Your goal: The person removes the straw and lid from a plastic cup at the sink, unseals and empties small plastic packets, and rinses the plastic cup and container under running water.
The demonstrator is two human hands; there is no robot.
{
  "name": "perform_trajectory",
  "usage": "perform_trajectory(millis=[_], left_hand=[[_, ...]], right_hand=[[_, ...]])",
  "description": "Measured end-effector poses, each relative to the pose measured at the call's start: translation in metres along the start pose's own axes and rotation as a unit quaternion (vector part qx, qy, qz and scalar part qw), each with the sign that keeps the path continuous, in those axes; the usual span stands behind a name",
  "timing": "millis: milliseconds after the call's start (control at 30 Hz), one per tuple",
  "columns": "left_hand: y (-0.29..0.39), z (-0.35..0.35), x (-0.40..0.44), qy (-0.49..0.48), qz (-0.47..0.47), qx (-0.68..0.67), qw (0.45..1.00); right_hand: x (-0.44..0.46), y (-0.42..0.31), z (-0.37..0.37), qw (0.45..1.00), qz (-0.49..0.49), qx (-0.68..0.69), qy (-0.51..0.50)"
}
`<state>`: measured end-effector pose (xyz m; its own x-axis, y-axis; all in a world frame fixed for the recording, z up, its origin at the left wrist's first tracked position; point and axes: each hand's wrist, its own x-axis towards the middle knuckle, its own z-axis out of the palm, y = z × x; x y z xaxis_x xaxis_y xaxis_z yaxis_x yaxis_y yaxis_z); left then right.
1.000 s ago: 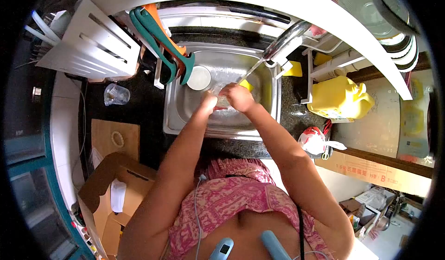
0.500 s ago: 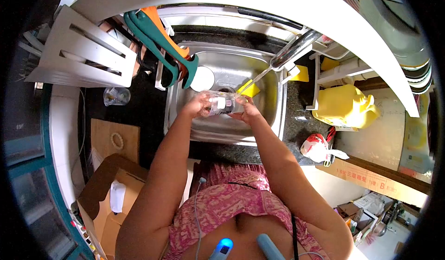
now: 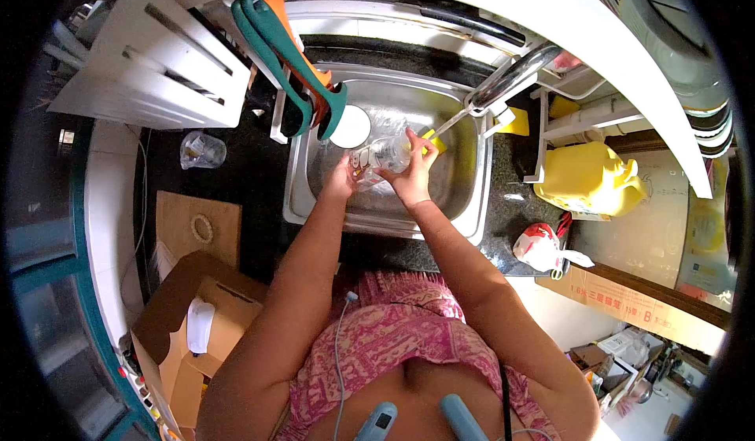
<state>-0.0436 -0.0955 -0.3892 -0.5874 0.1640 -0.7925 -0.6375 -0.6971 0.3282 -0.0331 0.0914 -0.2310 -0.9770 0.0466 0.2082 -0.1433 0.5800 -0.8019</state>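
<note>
Over the steel sink (image 3: 460,197), a clear plastic container (image 3: 385,154) with printed markings is held between both hands. My left hand (image 3: 340,180) grips its left end, fingers around the side. My right hand (image 3: 414,171) has thumb and fingers on its right end. Water runs in a thin stream from the metal faucet (image 3: 515,77) just right of the container. A round white lid-like disc (image 3: 351,127) lies in the sink behind my left hand. Partly behind my right fingers is a yellow item (image 3: 434,141) in the sink.
Green-handled tools (image 3: 271,44) hang at the sink's back left. A clear cup (image 3: 203,151) and wooden board (image 3: 198,228) are on the left, above an open cardboard box (image 3: 177,362). To the right are a yellow jug (image 3: 586,180) and a red-white bag (image 3: 537,246).
The container has shifted from a level hold to a tilted one, its right end raised. My right hand has moved up around that end, and my left hand stays on the other.
</note>
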Motion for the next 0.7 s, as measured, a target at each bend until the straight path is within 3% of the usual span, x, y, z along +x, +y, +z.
perform_trajectory(millis=[33, 67, 100, 167, 233, 300, 367, 400, 433, 467, 500, 533, 567, 667, 700], left_hand=[[0.003, 0.009, -0.01, 0.008, 0.036, 0.054, 0.998], [0.005, 0.016, -0.024, 0.018, 0.045, 0.025, 0.999], [0.007, 0.012, -0.022, 0.017, 0.045, 0.026, 0.998], [0.012, 0.001, -0.012, 0.01, 0.114, 0.078, 0.99], [0.019, 0.031, -0.049, 0.005, 0.147, 0.077, 0.986], [0.023, 0.043, -0.065, -0.058, 0.251, 0.209, 0.943], [0.022, 0.058, -0.074, -0.105, 0.29, 0.238, 0.921], [0.021, 0.066, -0.078, -0.151, 0.326, 0.266, 0.894], [0.021, 0.078, -0.084, -0.197, 0.362, 0.293, 0.863], [0.02, 0.089, -0.09, -0.182, 0.342, 0.299, 0.872], [0.018, 0.096, -0.089, -0.196, 0.36, 0.304, 0.86], [0.016, 0.101, -0.085, -0.19, 0.356, 0.334, 0.852], [0.016, 0.106, -0.083, -0.183, 0.352, 0.365, 0.842], [0.02, 0.116, -0.084, -0.219, 0.359, 0.426, 0.801], [0.02, 0.12, -0.086, -0.244, 0.349, 0.447, 0.787]], right_hand=[[0.001, -0.006, -0.002, 0.999, 0.005, -0.028, -0.016], [0.002, -0.012, -0.007, 0.997, 0.065, 0.012, -0.03], [0.004, 0.004, 0.0, 0.997, 0.065, 0.013, -0.028], [0.008, 0.052, 0.018, 0.976, 0.21, 0.056, -0.027], [0.018, 0.038, -0.013, 0.908, 0.372, 0.12, -0.15], [0.015, 0.137, 0.021, 0.915, 0.355, 0.126, -0.141], [0.014, 0.102, -0.008, 0.794, 0.503, 0.287, -0.182], [0.014, 0.101, -0.013, 0.832, 0.473, 0.185, -0.223], [0.013, 0.093, -0.015, 0.833, 0.471, 0.185, -0.223], [0.008, 0.084, -0.016, 0.916, 0.339, 0.004, -0.214], [0.004, 0.069, -0.018, 0.947, 0.188, -0.177, -0.193], [0.004, 0.043, -0.022, 0.951, 0.204, -0.109, -0.203], [-0.005, 0.069, -0.008, 0.958, 0.187, -0.074, -0.204], [-0.016, 0.053, -0.016, 0.961, 0.12, -0.109, -0.225], [-0.017, 0.054, -0.017, 0.979, 0.049, -0.055, -0.19]])
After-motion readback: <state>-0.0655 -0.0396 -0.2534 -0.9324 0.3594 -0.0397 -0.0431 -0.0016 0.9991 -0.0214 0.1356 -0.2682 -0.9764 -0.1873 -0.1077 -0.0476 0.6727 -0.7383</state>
